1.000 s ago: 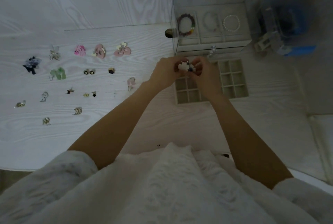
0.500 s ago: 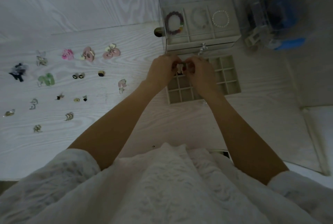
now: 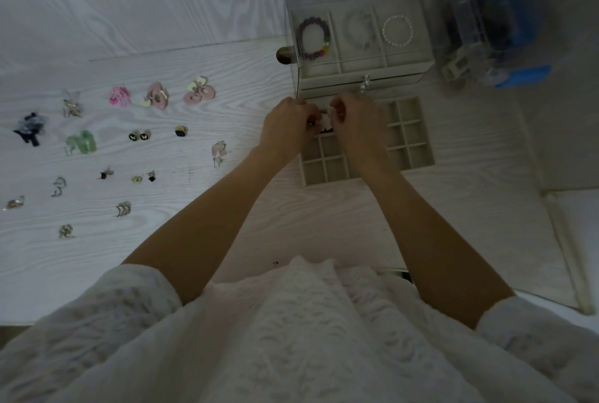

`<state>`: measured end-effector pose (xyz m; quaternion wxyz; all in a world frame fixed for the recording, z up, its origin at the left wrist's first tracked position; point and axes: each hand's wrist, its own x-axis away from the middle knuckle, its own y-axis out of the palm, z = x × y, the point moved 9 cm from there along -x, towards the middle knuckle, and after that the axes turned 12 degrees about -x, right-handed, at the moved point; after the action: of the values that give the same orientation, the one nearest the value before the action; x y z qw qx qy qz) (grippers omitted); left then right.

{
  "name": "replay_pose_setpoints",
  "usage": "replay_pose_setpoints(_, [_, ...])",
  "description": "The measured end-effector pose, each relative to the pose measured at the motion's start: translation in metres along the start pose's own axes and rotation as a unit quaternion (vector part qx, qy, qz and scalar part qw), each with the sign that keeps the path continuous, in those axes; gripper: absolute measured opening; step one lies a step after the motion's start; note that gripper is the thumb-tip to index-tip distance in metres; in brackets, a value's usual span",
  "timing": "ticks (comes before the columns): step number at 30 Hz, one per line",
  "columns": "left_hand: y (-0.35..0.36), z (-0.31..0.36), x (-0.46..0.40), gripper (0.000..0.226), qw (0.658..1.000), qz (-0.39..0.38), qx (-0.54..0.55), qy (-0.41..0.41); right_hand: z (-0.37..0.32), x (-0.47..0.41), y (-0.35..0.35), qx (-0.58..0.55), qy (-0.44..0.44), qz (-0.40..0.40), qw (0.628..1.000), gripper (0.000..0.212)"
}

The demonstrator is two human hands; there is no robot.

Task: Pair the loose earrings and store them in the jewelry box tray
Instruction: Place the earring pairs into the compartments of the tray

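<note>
Head view: I see loose earrings (image 3: 139, 136) spread on the left of the table (image 3: 227, 208). My left hand (image 3: 287, 130) and right hand (image 3: 359, 128) both pinch a small white earring (image 3: 327, 119) over the tray (image 3: 411, 146), near the jewelry box (image 3: 356, 29).

Head-worn view, looking steeply down, close

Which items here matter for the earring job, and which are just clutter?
Job: white earring pinched between left hand and right hand; compartment tray; loose earrings on table.
Lying about: bracelets in clear box; blue container.
</note>
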<state>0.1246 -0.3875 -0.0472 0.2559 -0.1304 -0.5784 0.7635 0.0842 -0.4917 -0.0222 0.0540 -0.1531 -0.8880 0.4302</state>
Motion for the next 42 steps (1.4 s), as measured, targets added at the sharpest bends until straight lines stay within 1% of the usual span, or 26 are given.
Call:
replay_pose_setpoints(3, [0.0, 0.001, -0.002, 0.025, 1.0, 0.009, 0.0, -0.01, 0.004, 0.005, 0.016, 0.017, -0.014, -0.056, 0.998, 0.017])
replay_pose_setpoints(5, [0.002, 0.0, -0.002, 0.025, 1.0, 0.005, 0.002, -0.015, 0.007, 0.006, 0.021, 0.01, -0.018, -0.071, 0.997, 0.022])
replay_pose_setpoints(10, [-0.001, -0.01, 0.002, 0.026, 0.996, 0.022, 0.074, -0.034, 0.002, 0.007, 0.015, 0.042, -0.06, -0.072, 0.995, 0.02])
replay_pose_setpoints(13, [0.002, -0.009, 0.001, 0.025, 0.998, 0.019, 0.049, -0.023, -0.007, 0.007, 0.02, 0.088, -0.085, -0.079, 0.989, 0.015])
replay_pose_setpoints(16, [0.0, -0.006, -0.002, 0.022, 0.999, 0.028, 0.039, -0.012, -0.01, 0.003, 0.019, 0.095, -0.091, -0.05, 0.99, 0.012])
replay_pose_setpoints(19, [-0.004, -0.002, -0.001, 0.021, 0.998, 0.033, 0.05, 0.013, -0.002, -0.002, 0.019, 0.075, -0.062, -0.059, 0.993, 0.016])
replay_pose_setpoints(21, [-0.009, 0.0, 0.004, 0.022, 0.997, 0.031, 0.055, 0.036, -0.002, 0.0, 0.018, 0.058, -0.058, -0.067, 0.994, 0.016])
replay_pose_setpoints(23, [-0.016, -0.004, 0.013, 0.025, 0.996, 0.043, 0.062, 0.041, -0.006, 0.006, 0.012, 0.04, -0.064, -0.056, 0.996, 0.017])
replay_pose_setpoints(26, [-0.039, -0.029, 0.045, 0.023, 0.991, 0.103, 0.081, 0.015, -0.022, 0.022, 0.006, -0.012, -0.081, -0.034, 0.996, 0.014])
replay_pose_setpoints(27, [-0.044, -0.042, 0.059, 0.023, 0.989, 0.121, 0.088, -0.001, -0.03, 0.028, 0.008, -0.032, -0.086, -0.043, 0.995, 0.014])
replay_pose_setpoints(29, [-0.049, -0.075, 0.087, 0.022, 0.984, 0.136, 0.096, -0.057, -0.05, 0.04, 0.024, -0.068, -0.097, -0.087, 0.989, 0.016])
replay_pose_setpoints(32, [-0.038, -0.132, 0.122, 0.028, 0.975, 0.112, 0.085, -0.172, -0.08, 0.054, 0.065, -0.092, -0.1, -0.178, 0.975, 0.022])
replay_pose_setpoints(34, [-0.023, -0.16, 0.132, 0.043, 0.972, 0.06, 0.072, -0.215, -0.09, 0.058, 0.1, -0.073, -0.08, -0.237, 0.966, 0.037])
replay_pose_setpoints(36, [-0.011, -0.171, 0.131, 0.061, 0.976, 0.0, 0.072, -0.207, -0.099, 0.061, 0.13, -0.043, -0.062, -0.292, 0.954, 0.065])
replay_pose_setpoints(37, [-0.007, -0.171, 0.127, 0.067, 0.98, -0.02, 0.069, -0.188, -0.103, 0.062, 0.141, -0.021, -0.066, -0.312, 0.947, 0.078])
replay_pose_setpoints(38, [-0.006, -0.169, 0.123, 0.068, 0.983, -0.03, 0.068, -0.168, -0.108, 0.063, 0.151, -0.002, -0.072, -0.326, 0.943, 0.086])
replay_pose_setpoints(39, [-0.006, -0.165, 0.118, 0.066, 0.986, -0.033, 0.068, -0.15, -0.111, 0.062, 0.158, 0.005, -0.071, -0.33, 0.941, 0.087])
replay_pose_setpoints(40, [-0.008, -0.161, 0.113, 0.061, 0.988, -0.03, 0.068, -0.137, -0.113, 0.06, 0.161, -0.003, -0.066, -0.325, 0.943, 0.081])
replay_pose_setpoints(42, [-0.013, -0.157, 0.104, 0.049, 0.988, -0.025, 0.066, -0.136, -0.115, 0.052, 0.163, -0.041, -0.048, -0.294, 0.954, 0.058])
